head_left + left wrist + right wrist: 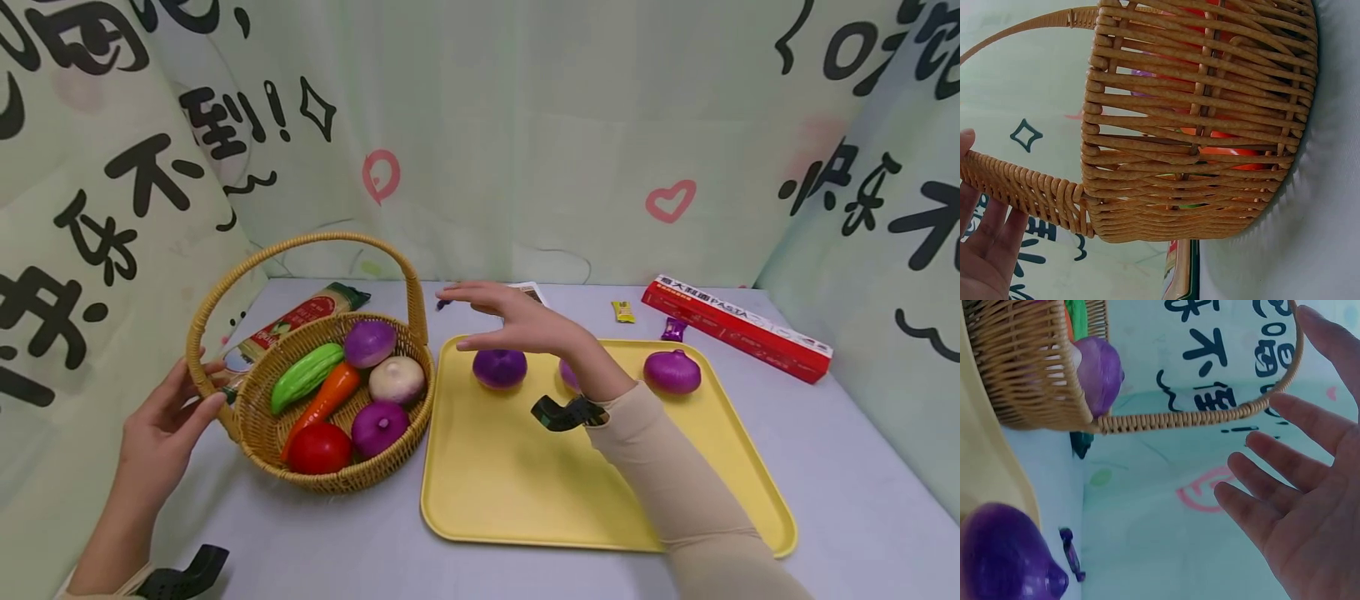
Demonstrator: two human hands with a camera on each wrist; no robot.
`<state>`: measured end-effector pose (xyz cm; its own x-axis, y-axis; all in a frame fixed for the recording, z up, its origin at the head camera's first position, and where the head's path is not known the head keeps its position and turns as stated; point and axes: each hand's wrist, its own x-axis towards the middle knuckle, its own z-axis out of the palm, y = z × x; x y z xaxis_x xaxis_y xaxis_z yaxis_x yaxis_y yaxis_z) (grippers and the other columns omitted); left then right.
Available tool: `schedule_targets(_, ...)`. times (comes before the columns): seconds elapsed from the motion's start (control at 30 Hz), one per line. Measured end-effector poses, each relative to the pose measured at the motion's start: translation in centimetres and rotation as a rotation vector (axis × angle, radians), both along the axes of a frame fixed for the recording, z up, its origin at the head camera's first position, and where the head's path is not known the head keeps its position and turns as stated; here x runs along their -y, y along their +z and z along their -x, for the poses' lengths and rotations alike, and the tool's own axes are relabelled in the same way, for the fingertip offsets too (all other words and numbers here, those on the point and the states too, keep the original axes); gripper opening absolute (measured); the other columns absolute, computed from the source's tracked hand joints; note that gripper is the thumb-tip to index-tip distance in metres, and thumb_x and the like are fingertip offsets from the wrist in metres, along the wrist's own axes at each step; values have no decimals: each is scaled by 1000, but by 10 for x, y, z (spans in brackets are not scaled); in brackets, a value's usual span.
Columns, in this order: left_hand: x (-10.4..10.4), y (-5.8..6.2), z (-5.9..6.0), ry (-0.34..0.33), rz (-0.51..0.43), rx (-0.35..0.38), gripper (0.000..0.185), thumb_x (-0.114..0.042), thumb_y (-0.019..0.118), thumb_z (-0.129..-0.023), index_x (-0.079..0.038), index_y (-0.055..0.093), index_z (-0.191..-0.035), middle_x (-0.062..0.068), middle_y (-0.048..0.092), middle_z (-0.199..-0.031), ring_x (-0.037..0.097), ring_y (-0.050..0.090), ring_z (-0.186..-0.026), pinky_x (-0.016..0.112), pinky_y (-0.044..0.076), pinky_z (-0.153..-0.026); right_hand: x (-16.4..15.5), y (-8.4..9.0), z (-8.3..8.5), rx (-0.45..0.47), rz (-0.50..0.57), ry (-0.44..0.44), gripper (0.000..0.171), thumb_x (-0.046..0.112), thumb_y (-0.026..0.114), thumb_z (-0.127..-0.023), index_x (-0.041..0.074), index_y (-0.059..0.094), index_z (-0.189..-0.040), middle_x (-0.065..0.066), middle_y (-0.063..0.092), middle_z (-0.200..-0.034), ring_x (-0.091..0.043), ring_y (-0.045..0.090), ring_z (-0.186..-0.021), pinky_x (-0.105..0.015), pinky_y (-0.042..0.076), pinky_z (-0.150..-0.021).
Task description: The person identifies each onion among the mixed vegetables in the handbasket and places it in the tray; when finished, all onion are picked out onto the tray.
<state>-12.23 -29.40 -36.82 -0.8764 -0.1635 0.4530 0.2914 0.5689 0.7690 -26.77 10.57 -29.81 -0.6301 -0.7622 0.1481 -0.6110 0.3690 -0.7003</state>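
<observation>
A wicker basket [360, 473] stands on the left of the table, its tall handle [300, 242] upright. My left hand [161, 433] grips the handle near its lower left end, thumb on one side and fingers on the other. Inside lie a green ridged vegetable [306, 377], a carrot [330, 398], a tomato [320, 448], a pale onion [397, 380] and two purple onions, one by the handle [370, 342]. Fingers extended and holding nothing, my right hand [517, 321] hovers over the yellow tray [517, 492]. Three purple onions lie there, one [500, 368] below that hand, another partly hidden by the wrist.
A long red box [738, 329] lies at the back right, beside a yellow packet [622, 312] and a purple wrapped candy [673, 329]. Behind the basket is a red and green bag [300, 321]. Printed curtains [525, 167] enclose the table.
</observation>
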Motion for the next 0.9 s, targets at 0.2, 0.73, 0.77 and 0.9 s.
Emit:
schedule_targets(0.2, -1, 1, 0, -4, 4, -5, 62, -2, 59, -90, -21, 38, -145, -29, 54, -118, -10, 53, -106, -1, 43, -81, 18, 2, -1, -28, -5, 36, 64, 30, 69, -85, 21, 42, -142, 3, 38, -149, -21, 42, -134, -41, 33, -113)
schedule_targets(0.73, -3, 2, -3, -4, -4, 5, 62, -2, 59, -90, -21, 37, -145, -28, 55, -118, -10, 53, -106, 0, 43, -81, 73, -2, 4, -92, -75, 113, 61, 31, 66, -87, 21, 43, -142, -1, 38, -149, -18, 33, -139, -39, 32, -114)
schedule_targets(0.77, -3, 2, -2, -5, -3, 2, 62, -2, 59, -90, -20, 37, -145, -28, 55, -118, -10, 53, -106, 0, 43, -81, 78, -3, 5, -96, -87, 115, 61, 31, 66, -87, 20, 43, -142, -2, 39, -149, -18, 33, -140, -39, 32, -114)
schedule_targets(0.9, -3, 3, -2, -12, 2, -7, 61, -1, 58, -90, -19, 38, -145, -29, 55, -118, -10, 54, -106, 0, 43, -82, 93, -7, 9, -66, -126, 114, 62, 34, 66, -87, 17, 43, -142, -4, 38, -149, -19, 32, -140, -37, 30, -116)
